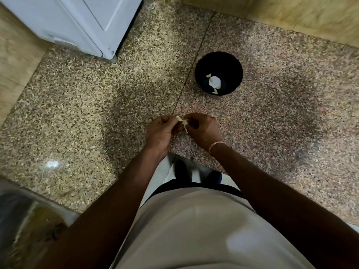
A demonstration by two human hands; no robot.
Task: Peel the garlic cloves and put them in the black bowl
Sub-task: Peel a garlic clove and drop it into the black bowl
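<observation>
While both hands work close together over the near part of the table, the left hand (163,131) pinches a clove (179,119) between thumb and curled fingers, and the right hand (203,129) pinches a strip of skin (185,125) that hangs pale between the two. Holding the clove still in one hand lets the other pull the skin away, so this looks like the peeling step in mid-course. The hands are raised in front of the body, probably so the person can see the small clove well.

Farther off and a little to the right stands the bowl (200,74), well apart from the hands. Pale pieces (214,81) lie on its bottom; they seem to be peeled cloves, though one is round and bright and I cannot tell what it is. It sits within reach, likely so each clove can be dropped in once bare. Some of the task appears done, and the clove in hand is not yet in the bowl.

Speckled polished stone in brown and pink makes up the table (77,113), with a thin joint line running across it towards the hands. At the far left a white appliance (77,24) stands on it, and a wall of yellowish tile (291,14) closes the far right. A thin bracelet (215,145) circles the right wrist. Below the arms a pale garment (194,230) shows, and something dark and blurred lies at the lower left.
</observation>
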